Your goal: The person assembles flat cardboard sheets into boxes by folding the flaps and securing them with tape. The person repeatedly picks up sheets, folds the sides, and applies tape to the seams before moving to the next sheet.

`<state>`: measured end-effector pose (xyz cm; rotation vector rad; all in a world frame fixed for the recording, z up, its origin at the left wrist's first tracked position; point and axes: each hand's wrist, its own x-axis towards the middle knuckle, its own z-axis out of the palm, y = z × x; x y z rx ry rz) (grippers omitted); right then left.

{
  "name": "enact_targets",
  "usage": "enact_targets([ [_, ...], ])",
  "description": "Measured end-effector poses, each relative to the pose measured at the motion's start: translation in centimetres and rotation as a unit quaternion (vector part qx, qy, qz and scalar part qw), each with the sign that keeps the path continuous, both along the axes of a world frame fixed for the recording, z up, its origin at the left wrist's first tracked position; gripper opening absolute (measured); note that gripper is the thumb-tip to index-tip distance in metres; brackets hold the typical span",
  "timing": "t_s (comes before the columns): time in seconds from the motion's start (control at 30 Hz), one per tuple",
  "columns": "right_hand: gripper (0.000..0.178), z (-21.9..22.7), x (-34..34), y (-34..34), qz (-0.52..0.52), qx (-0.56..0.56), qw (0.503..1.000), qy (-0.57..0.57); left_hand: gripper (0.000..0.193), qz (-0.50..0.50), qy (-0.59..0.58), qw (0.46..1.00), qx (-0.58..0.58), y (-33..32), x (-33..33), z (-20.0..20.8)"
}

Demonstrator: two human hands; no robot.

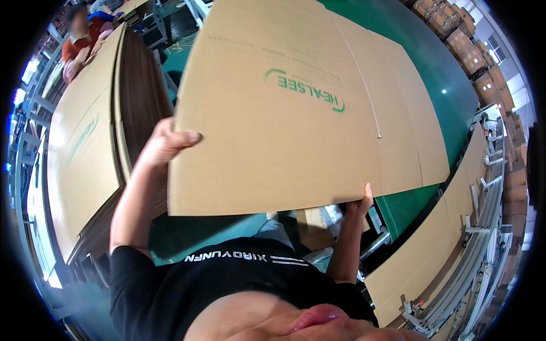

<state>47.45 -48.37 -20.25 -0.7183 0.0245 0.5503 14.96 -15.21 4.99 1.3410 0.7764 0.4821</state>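
Note:
A large flat brown cardboard sheet (256, 153) with green print and fold lines spans the space in front of me. My left hand (169, 142) grips its left edge, thumb on the upper face and fingers hidden beneath. At the near edge, toward the right, my right hand (362, 203) holds the sheet from below, with a fingertip showing over the edge. The sheet is tilted, and its far right part lies over a green surface (438, 85).
A tall stack of cardboard sheets (85, 142) stands to my left, a person (85, 42) at its far end. On the right, more cardboard (421, 244) lies beside a metal conveyor frame (483, 256). Bundled brown boxes (463, 48) are piled at the far right.

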Motion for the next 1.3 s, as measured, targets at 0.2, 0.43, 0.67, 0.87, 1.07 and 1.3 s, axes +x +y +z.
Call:
enact_targets([
  [0.2, 0.041, 5.4, -15.4, 5.5, 0.083, 0.134, 0.982, 0.103, 0.063, 0.165, 0.103, 0.963, 0.188, -1.3, -24.6, 7.8],
  [0.43, 0.047, 12.7, -37.7, 12.6, 0.275, 0.084, 0.955, 0.074, 0.064, 0.213, 0.028, 0.967, 0.134, -4.1, -55.1, 7.1],
  [0.67, 0.042, 16.0, -59.5, 18.6, 0.684, 0.102, 0.721, 0.038, 0.05, 0.332, 0.334, 0.869, 0.155, -6.9, -84.9, 4.3],
  [0.87, 0.051, 17.1, -68.2, 23.9, 0.762, 0.081, 0.638, -0.073, 0.037, 0.275, 0.529, 0.625, 0.503, -7.7, -63.7, 5.8],
  [1.07, 0.036, 13.6, -74.9, 27.5, 0.848, 0.072, 0.507, -0.141, 0.054, -0.095, 0.354, 0.781, 0.505, -4.9, -49.8, 0.0],
  [1.3, 0.054, 8.0, -50.8, 27.4, 0.821, -0.045, 0.532, -0.201, 0.051, -0.102, 0.295, 0.794, 0.521, -3.3, -51.8, -2.9],
])
